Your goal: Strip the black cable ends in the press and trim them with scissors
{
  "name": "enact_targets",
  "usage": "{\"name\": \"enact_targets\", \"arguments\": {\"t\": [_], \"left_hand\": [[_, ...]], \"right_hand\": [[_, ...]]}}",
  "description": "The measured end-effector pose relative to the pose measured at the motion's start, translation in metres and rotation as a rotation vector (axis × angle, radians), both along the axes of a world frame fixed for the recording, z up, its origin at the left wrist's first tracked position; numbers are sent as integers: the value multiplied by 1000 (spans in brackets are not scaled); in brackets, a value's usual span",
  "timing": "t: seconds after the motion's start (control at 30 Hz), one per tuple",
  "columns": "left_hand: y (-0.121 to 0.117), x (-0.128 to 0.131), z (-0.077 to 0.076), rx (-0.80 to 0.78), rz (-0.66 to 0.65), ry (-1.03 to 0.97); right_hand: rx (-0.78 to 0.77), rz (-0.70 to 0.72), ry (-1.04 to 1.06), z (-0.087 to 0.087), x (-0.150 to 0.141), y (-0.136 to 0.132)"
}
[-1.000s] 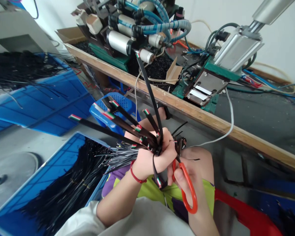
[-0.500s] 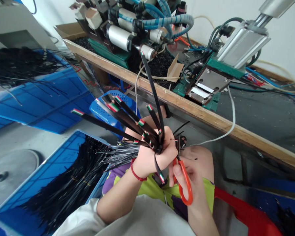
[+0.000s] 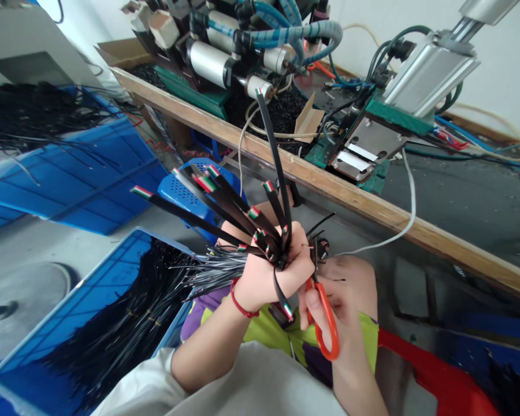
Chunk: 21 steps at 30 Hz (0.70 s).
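Observation:
My left hand [image 3: 281,266] is closed round a bundle of black flat cables [image 3: 231,202] above my lap. Their ends fan out up and to the left, showing red, white and green cores. One cable stands taller than the others, and another bends down over the wrist side. In my right hand [image 3: 325,312] are scissors [image 3: 329,329] with orange handles, my thumb through one loop. Their blades lie close beside my left hand and are partly hidden by it. A bunch of thin grey-black wires [image 3: 219,268] rests across my thigh, behind the left wrist.
A blue crate [image 3: 125,248] of black cables stands at my left, with another blue crate [image 3: 78,156] behind it. Ahead runs a wood-edged bench [image 3: 437,231] carrying pneumatic machines [image 3: 429,86]. A blue stool [image 3: 186,190] is below the bench; a red stool [image 3: 442,375] is at right.
The fanned cable ends have shifted slightly to the right. Both hands keep their grip, and the scissors stay almost where they were.

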<state>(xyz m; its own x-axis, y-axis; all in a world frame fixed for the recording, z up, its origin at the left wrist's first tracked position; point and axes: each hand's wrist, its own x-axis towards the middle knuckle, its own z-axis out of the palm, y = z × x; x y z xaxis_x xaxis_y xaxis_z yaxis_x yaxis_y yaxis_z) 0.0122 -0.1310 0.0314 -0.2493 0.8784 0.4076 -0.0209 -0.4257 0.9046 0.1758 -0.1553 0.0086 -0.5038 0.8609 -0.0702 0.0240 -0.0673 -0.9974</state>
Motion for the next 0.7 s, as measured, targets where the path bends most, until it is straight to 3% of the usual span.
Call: {"name": "enact_targets", "arguments": {"t": [0.2, 0.5, 0.7], "left_hand": [[0, -1, 0, 14, -1, 9], [-2, 0, 2, 31, -36, -31], [-1, -1, 3, 30, -33, -31]], "right_hand": [[17, -27, 64, 1, -3, 0], [-17, 25, 53, -15, 6, -4], [0, 38, 25, -13, 8, -3]]}}
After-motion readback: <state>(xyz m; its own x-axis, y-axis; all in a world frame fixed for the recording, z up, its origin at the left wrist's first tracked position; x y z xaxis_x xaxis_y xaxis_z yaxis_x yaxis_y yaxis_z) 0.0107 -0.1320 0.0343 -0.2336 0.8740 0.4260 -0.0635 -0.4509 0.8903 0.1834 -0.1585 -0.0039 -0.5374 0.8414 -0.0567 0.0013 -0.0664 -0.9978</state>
